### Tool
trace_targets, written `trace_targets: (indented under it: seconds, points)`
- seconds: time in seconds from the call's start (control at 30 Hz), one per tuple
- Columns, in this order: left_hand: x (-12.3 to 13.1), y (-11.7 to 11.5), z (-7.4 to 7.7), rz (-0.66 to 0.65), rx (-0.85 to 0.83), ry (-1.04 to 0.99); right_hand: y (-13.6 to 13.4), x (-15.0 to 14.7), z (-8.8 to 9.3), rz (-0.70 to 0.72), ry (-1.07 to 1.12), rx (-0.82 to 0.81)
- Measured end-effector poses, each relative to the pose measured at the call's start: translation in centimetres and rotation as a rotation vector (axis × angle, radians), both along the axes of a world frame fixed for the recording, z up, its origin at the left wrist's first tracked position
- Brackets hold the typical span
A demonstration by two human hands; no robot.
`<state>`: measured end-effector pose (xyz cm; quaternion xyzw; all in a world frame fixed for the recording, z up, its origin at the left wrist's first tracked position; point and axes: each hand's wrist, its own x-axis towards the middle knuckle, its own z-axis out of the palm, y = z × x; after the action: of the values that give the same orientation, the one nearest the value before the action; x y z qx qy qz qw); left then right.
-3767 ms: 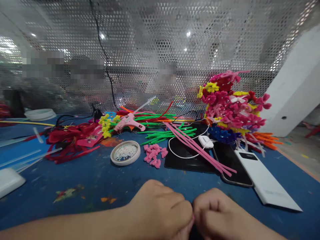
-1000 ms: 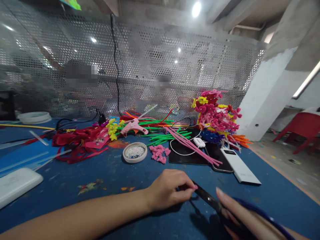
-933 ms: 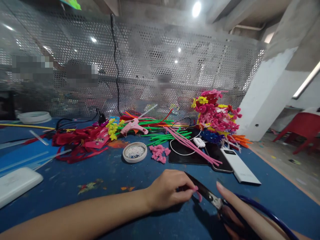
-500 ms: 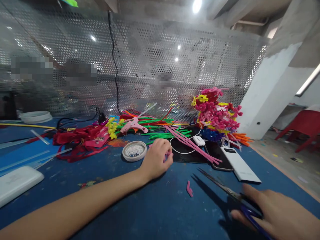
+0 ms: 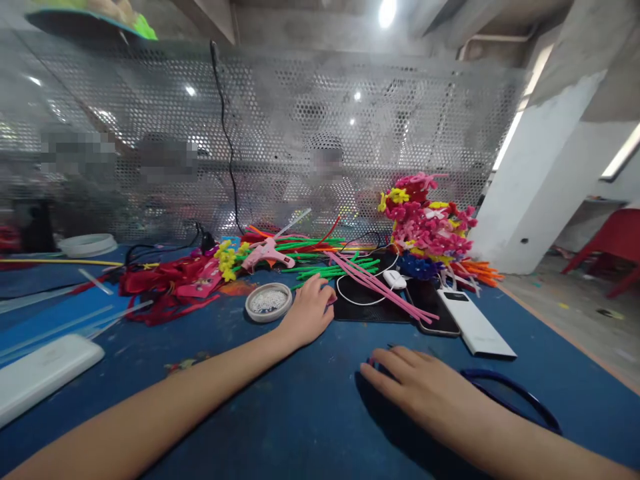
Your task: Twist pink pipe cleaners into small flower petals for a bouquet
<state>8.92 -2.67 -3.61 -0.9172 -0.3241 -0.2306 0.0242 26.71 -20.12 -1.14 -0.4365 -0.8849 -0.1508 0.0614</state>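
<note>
Two bare hands reach over a blue tabletop [image 5: 300, 420]. The left hand [image 5: 307, 312] sits just right of a round dish [image 5: 265, 317] of beads, fingers over some small pink pieces [image 5: 331, 299], mostly hidden; whether it grips any, I cannot tell. Nearer and further right, the right hand [image 5: 417, 385] curls its fingers down close to the tabletop; whether they close on anything cannot be told. A blue handle loop [image 5: 517, 393] lies right of it, partly behind the forearm.

One head-worn camera looks forward and down from close above the hands [image 5: 423, 387] and table [image 5: 300, 413].
</note>
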Motion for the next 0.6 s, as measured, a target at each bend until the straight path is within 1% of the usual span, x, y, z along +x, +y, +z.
trace_targets:
  seconds: [0.1,0.17,0.3,0.43,0.5,0.6]
  points:
    - [-0.2,0.3,-0.3,0.009,-0.009,-0.003,0.9,-0.3,-1.9,0.122,-0.087,0.099]
    - [-0.2,0.4,-0.4,0.005,-0.012,-0.006,1.4,0.1,-2.3,0.171,-0.123,0.121]
    - [-0.2,0.3,-0.3,-0.003,-0.023,-0.011,2.3,0.6,-1.4,0.262,-0.153,0.118]
    - [-0.2,0.3,-0.2,-0.009,-0.035,-0.011,1.7,-1.0,-0.2,0.390,-0.104,0.170]
    - [-0.3,0.4,-0.2,-0.017,-0.039,-0.013,1.0,-2.3,0.1,0.475,-0.058,0.265]
    - [-0.3,0.4,-0.2,-0.030,-0.040,-0.021,0.8,-3.3,0.7,0.596,0.010,0.503]
